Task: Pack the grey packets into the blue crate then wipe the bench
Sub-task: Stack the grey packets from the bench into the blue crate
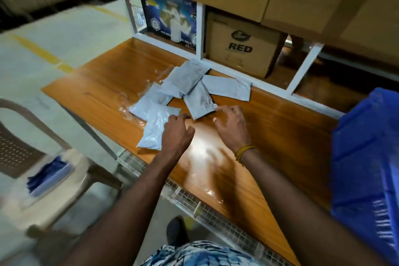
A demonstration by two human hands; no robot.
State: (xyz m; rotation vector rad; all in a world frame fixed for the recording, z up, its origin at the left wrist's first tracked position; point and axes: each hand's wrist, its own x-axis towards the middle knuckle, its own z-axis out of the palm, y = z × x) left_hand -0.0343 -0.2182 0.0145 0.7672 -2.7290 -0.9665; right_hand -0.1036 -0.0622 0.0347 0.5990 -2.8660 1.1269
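Observation:
Several grey packets (pixel 185 84) lie scattered and overlapping on the wooden bench (pixel 280 127), some in clear plastic. My left hand (pixel 176 134) hovers over the nearest packet (pixel 153 134) with its fingers curled, holding nothing I can see. My right hand (pixel 232 125) is spread with relaxed fingers, its fingertips at the corner of the middle packet (pixel 199 101). The blue crate (pixel 367 157) stands at the bench's right end, its inside hidden from view.
A plastic chair (pixel 28 157) with a blue cloth (pixel 48 175) on its seat stands to the left. Cardboard boxes (pixel 241 49) fill the white shelf frame behind the bench. A wire mesh rack (pixel 194 198) runs under the bench's front edge.

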